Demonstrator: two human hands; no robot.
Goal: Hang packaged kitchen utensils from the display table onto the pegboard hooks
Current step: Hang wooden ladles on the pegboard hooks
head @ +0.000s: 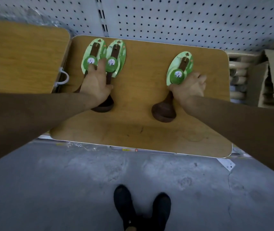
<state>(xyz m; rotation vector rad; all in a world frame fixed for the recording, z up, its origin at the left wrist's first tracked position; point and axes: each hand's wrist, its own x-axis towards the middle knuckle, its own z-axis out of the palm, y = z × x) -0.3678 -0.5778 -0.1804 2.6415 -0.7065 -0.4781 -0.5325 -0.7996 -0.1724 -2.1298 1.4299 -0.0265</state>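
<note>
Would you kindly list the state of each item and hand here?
Left pair of packaged ladles: lying on table, side by side.
Right packaged ladle: on table, gripped.
Left hand: resting on the pair.
Right hand: closed around ladle handle.
Pegboard: no hooks visible.

The left hand (94, 84) hides most of two ladle handles; the left ladle's bowl is out of sight under the arm. The right hand (188, 88) covers the third ladle's (163, 110) mid-handle. Card print is too small to read. The second table (16, 52) is cut off at left.
</note>
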